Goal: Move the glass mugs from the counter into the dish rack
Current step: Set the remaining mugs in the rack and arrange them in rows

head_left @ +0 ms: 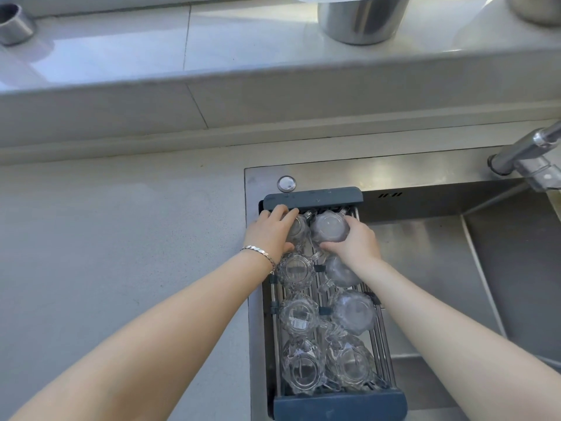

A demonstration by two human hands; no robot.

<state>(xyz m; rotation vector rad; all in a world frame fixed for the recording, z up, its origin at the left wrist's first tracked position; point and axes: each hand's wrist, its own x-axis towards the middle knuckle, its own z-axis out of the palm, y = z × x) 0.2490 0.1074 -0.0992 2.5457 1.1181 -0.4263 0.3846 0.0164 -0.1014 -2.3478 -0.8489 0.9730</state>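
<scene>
The dish rack point(312, 197), with dark blue-grey ends and metal rods, spans the left side of the sink. Several clear glass mugs stand upside down in it in two rows. My left hand point(270, 230) is closed around the far-left mug point(299, 229) at the rack's back end. My right hand point(355, 241) grips the far-right mug point(329, 226) beside it. Both mugs are upside down and sit low in the rack. Behind my wrists more mugs point(296, 270) fill the rack down to the near end point(349, 364).
The grey counter point(121, 238) lies to the left. The steel sink basin point(455, 268) opens to the right, with a chrome faucet point(528, 153) at its back right. A raised ledge behind holds a steel pot point(361, 19) and a metal cup point(13, 24).
</scene>
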